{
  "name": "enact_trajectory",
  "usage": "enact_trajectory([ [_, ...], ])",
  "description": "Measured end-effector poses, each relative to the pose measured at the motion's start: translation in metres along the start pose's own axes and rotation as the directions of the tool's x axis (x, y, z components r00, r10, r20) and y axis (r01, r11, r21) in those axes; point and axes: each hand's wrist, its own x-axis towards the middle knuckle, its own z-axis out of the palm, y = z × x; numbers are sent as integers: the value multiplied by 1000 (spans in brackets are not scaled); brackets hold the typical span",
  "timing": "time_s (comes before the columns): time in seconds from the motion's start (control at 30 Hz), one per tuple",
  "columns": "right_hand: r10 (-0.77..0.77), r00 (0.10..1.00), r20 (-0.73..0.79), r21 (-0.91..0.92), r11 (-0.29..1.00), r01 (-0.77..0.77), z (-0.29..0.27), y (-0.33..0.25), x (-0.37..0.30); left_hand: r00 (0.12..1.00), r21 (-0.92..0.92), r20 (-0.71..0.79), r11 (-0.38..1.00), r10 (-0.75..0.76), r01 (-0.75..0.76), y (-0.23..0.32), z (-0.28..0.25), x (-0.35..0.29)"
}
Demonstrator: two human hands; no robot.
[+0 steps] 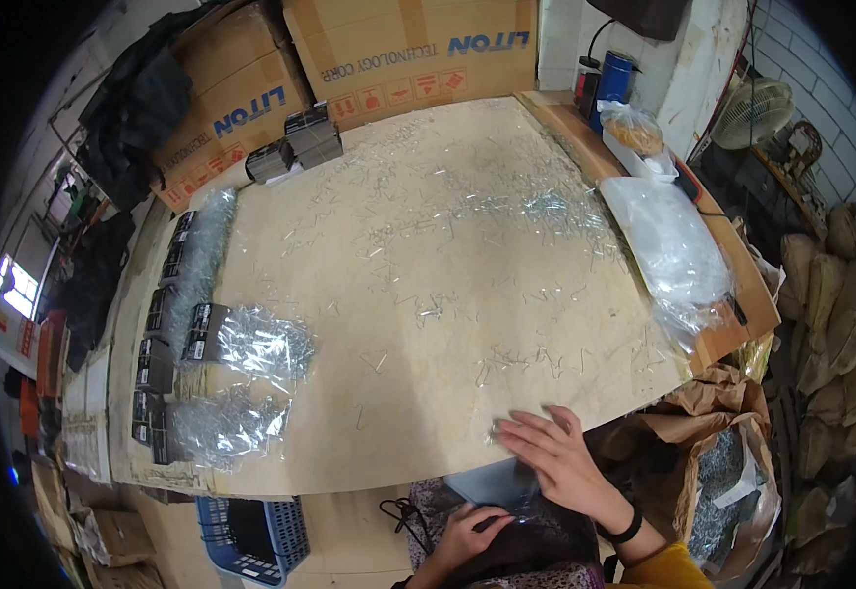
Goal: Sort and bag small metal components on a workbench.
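Note:
My right hand (pixel 555 461) lies at the table's front edge, palm down with the fingers stretched out. A few small bent wire pieces (pixel 496 432) show at its fingertips. Lower, above my lap, my left hand (pixel 469 538) has its thumb and fingers pinched together; what they hold is too small to make out. Between the hands and under the table edge is a smooth grey-blue surface (pixel 487 485), partly hidden by my right hand. Bent wire pieces (pixel 536 361) lie scattered over the pale wooden table (pixel 349 304), thicker at the far right.
Clear bags of wire pieces (pixel 226 429) and small dark boxes (pixel 155 365) line the table's left side. Cartons (pixel 418 59) stand behind. A plastic bag (pixel 668 245) lies on the right ledge. Below are a blue basket (pixel 251 540) and a paper sack of wire pieces (pixel 717 491).

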Motion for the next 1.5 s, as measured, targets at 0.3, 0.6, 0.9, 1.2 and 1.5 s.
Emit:
enact_trajectory([
  [0.3,8,886,-464,882,-97,462,-111,-66,22,999,-53,-8,998,-41,40,2,-4,13],
  [0.6,22,684,-729,511,-647,566,-99,-95,18,972,-115,-29,966,-234,230,4,2,11],
  [0.9,60,892,-448,673,-634,381,-126,-88,-4,960,-145,5,950,-280,277,2,0,9],
  [1.2,261,919,-297,863,486,141,-90,-9,4,950,-150,10,939,-311,309,1,-4,6],
  [1.5,127,962,-241,281,958,-57,-18,10,2,958,-166,-2,945,-285,281,6,-1,12],
])
